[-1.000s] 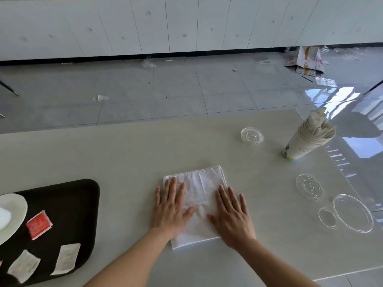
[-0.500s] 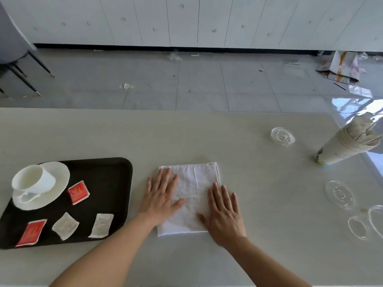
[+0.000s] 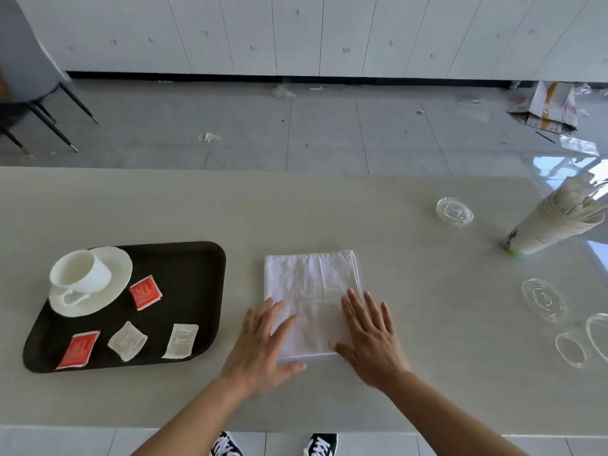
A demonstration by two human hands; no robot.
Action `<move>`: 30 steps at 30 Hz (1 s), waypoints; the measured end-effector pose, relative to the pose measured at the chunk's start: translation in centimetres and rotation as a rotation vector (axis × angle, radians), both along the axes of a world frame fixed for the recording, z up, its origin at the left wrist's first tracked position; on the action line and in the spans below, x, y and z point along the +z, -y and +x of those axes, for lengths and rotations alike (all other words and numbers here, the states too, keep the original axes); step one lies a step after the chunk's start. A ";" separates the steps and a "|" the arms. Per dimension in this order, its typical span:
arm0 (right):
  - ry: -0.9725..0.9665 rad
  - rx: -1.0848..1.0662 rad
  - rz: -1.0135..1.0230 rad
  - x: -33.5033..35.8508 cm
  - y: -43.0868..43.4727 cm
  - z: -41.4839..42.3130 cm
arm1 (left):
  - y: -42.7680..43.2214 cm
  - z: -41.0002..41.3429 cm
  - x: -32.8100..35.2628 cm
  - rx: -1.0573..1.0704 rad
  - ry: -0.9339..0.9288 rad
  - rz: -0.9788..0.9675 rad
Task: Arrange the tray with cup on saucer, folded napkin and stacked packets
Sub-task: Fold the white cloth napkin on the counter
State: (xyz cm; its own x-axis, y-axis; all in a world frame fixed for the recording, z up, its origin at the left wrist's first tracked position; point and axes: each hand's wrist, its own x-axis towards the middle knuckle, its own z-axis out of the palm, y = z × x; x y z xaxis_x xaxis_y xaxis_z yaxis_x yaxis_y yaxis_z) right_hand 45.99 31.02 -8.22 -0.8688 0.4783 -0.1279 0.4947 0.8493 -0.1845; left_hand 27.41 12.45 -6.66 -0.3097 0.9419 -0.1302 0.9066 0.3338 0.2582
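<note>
Now the napkin lies under the left hand and right hand; fingers spread flat.

**Bare forearms, black lace-up shoes**

The person's left forearm and right forearm are uncovered along all that shows, from the bottom edge of the view to the wrists. The left grip and right grip are bare as well. Below the near edge of the desk two low shoes peek out: the left shoe and the right shoe, both black with white laces and a white rim at the sole. The rest of each shoe is cut off.
</note>
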 end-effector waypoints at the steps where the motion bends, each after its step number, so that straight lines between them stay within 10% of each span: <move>1: -0.020 0.033 -0.014 0.0 0.0 0.6 | 0.7 0.0 0.1 -0.032 0.019 0.080; 12: -0.182 0.167 -0.018 0.8 0.0 4.4 | 2.0 0.8 1.0 -0.082 -0.202 0.306; 24: -0.376 -0.045 -0.229 4.4 -0.1 4.2 | 3.0 0.1 4.0 0.359 0.644 0.229; 30: -0.311 -0.131 -0.430 5.8 -2.4 2.3 | 1.4 -1.5 3.6 0.391 0.731 0.087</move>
State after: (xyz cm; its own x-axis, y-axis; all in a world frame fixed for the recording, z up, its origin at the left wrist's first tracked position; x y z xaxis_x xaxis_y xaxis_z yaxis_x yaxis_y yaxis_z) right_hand 48.30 33.39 -2.42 -0.8337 0.5462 -0.0818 0.4576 0.6002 -0.6560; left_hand 25.87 11.02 -3.06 -0.4822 0.8002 -0.3566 0.3238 0.5410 0.7762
